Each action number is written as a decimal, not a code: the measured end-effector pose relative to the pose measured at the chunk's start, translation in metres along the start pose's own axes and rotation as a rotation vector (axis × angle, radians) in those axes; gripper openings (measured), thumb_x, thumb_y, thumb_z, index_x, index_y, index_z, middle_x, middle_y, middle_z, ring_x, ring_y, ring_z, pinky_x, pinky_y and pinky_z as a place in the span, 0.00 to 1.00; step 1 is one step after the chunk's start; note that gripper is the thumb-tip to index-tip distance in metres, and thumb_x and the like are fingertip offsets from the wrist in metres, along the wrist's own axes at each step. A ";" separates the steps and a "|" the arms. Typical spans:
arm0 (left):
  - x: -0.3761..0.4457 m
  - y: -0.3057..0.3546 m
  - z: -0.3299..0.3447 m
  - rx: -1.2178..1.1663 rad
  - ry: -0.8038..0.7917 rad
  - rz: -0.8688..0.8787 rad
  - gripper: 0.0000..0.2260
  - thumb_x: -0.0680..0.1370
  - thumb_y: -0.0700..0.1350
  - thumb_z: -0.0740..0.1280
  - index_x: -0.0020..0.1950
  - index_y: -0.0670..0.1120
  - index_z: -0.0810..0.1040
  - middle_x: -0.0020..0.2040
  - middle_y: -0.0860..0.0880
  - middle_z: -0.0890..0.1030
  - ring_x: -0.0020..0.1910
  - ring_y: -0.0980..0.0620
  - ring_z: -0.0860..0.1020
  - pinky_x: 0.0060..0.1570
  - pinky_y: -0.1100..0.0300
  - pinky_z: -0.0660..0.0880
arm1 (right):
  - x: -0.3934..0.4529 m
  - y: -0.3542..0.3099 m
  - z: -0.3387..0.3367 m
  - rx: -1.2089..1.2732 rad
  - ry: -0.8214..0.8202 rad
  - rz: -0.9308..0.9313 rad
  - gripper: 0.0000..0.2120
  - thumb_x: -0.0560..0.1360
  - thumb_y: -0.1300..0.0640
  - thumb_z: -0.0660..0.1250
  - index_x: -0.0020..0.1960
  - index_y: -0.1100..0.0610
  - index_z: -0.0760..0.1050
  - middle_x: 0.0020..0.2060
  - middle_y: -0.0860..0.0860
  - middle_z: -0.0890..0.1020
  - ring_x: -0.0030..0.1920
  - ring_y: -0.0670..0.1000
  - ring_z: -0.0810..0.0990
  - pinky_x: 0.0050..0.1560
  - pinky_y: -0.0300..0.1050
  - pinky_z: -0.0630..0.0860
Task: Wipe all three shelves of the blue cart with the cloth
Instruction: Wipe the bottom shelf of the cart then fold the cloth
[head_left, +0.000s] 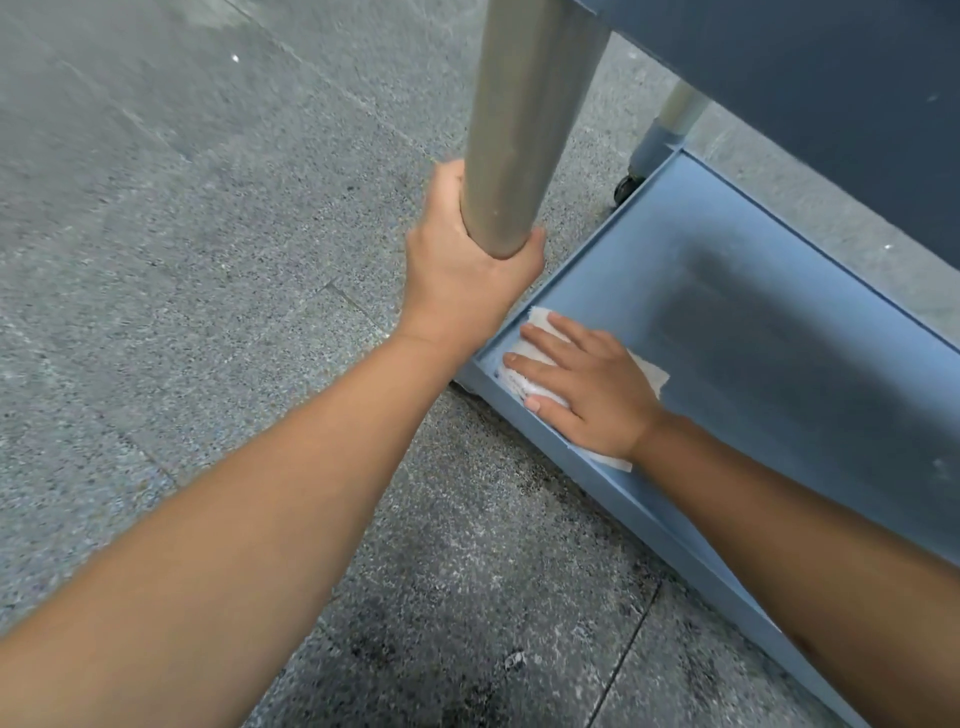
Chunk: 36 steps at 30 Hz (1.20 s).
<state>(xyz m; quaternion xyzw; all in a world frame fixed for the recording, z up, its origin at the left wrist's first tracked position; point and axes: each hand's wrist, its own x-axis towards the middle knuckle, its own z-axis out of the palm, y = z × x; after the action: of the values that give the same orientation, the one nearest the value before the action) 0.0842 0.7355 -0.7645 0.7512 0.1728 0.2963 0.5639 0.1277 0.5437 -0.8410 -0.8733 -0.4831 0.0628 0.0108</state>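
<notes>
The blue cart's bottom shelf (769, 332) runs from centre to lower right, just above the floor. A white cloth (649, 375) lies in the shelf's near left corner. My right hand (587, 387) is pressed flat on the cloth, fingers spread toward the corner. My left hand (467, 265) grips the cart's metal corner post (519, 114) from the left, just above the bottom shelf. The underside of the shelf above (831, 93) fills the upper right and hides the far part of the bottom shelf.
Grey speckled stone floor (182, 260) surrounds the cart, darker and stained near the bottom of the view. A second post (675, 111) and a black caster wheel (626, 188) show at the cart's far corner.
</notes>
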 end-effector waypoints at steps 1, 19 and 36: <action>0.000 0.000 -0.001 -0.005 -0.001 0.001 0.21 0.66 0.53 0.75 0.50 0.61 0.65 0.38 0.71 0.75 0.38 0.66 0.76 0.33 0.74 0.68 | 0.002 0.001 -0.001 -0.019 -0.006 0.001 0.24 0.80 0.38 0.49 0.71 0.43 0.70 0.74 0.50 0.68 0.74 0.60 0.63 0.64 0.58 0.65; -0.110 -0.037 0.036 0.371 -0.113 0.227 0.40 0.77 0.51 0.65 0.78 0.38 0.44 0.78 0.38 0.42 0.78 0.41 0.42 0.76 0.49 0.39 | 0.010 0.025 0.010 -0.006 0.136 0.113 0.26 0.77 0.37 0.50 0.70 0.43 0.71 0.74 0.48 0.67 0.74 0.59 0.64 0.60 0.57 0.69; -0.113 -0.110 0.027 0.700 -0.557 0.867 0.17 0.78 0.55 0.62 0.54 0.41 0.76 0.50 0.42 0.78 0.49 0.40 0.75 0.57 0.46 0.69 | 0.032 0.073 0.014 -0.103 0.268 0.079 0.25 0.76 0.37 0.58 0.69 0.46 0.74 0.72 0.48 0.71 0.71 0.58 0.69 0.61 0.55 0.73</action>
<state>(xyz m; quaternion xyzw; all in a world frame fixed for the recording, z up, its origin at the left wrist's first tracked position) 0.0228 0.6816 -0.9026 0.9425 -0.2146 0.2168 0.1365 0.2043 0.5311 -0.8639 -0.8916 -0.4450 -0.0788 0.0281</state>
